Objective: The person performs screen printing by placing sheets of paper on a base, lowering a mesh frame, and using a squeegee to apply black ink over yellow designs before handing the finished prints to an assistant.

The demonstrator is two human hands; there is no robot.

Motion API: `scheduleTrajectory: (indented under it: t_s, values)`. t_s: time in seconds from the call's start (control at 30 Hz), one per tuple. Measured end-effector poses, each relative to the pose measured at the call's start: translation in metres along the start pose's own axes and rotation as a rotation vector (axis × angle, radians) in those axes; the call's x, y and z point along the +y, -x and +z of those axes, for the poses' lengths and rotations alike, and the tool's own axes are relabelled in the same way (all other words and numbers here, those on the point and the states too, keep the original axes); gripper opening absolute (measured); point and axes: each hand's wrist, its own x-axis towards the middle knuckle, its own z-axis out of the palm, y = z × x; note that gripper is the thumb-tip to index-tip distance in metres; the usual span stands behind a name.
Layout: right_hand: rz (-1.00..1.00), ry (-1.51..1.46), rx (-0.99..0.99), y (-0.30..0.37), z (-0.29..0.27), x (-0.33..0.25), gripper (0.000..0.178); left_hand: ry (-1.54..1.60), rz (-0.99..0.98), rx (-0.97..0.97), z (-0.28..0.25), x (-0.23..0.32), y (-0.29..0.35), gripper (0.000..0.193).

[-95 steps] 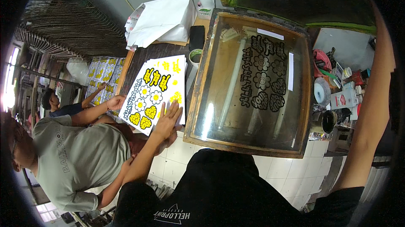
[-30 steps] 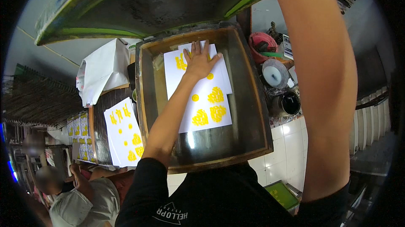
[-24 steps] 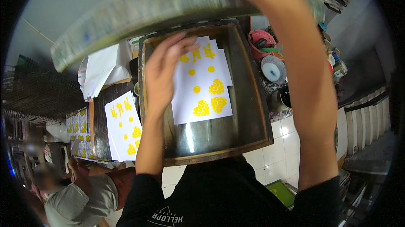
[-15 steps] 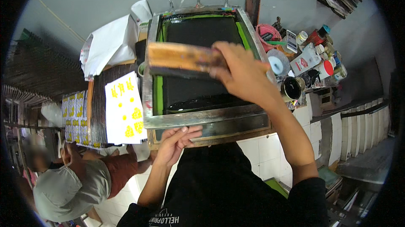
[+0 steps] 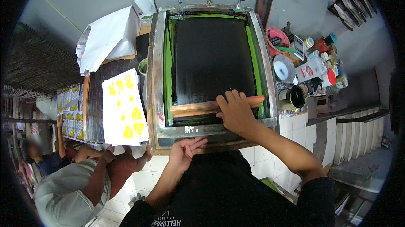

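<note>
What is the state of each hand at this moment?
Left hand: open, by the near edge of the screen frame; contact unclear.
Right hand: closed on the wooden squeegee.

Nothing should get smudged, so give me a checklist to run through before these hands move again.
1. Squeegee held: ok, the right hand grips it right of its middle.
2. Squeegee inside the screen frame: ok, it lies crosswise near the close rail.
3. Screen frame down: ok, it lies over the wooden-rimmed table.
4. Left hand gripping the near edge: cannot tell, it is there but contact is unclear.
5. Paper straight beneath: cannot tell, the dark mesh hides it.
</note>
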Motion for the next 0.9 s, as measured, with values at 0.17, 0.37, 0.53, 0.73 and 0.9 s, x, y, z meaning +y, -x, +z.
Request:
scheduleTrajectory:
  t_s: [0.17, 0.37, 0.53, 0.73, 0.9]
  values:
    - [-0.050, 0.126, 0.206, -0.049, -0.003, 0.032, 0.039, -0.061, -0.047, 0.094, 0.004, 0.001, 0.002, 0.044]
    - [-0.056, 0.154, 0.303, -0.147, -0.006, 0.100, 0.041, -0.121, -0.085, 0.072, 0.005, 0.004, 0.006, 0.036]
    - [-0.084, 0.245, 0.378, -0.234, -0.013, 0.153, 0.046, -0.144, -0.088, 0.134, 0.003, 0.002, 0.009, 0.040]
    - [0.013, 0.181, 0.138, -0.293, -0.033, 0.185, 0.049, -0.063, -0.005, 0.056, -0.002, -0.008, 0.010, 0.040]
    - [0.051, 0.090, 0.084, -0.310, -0.051, 0.203, 0.045, 0.033, 0.043, -0.005, -0.005, -0.014, 0.006, 0.036]
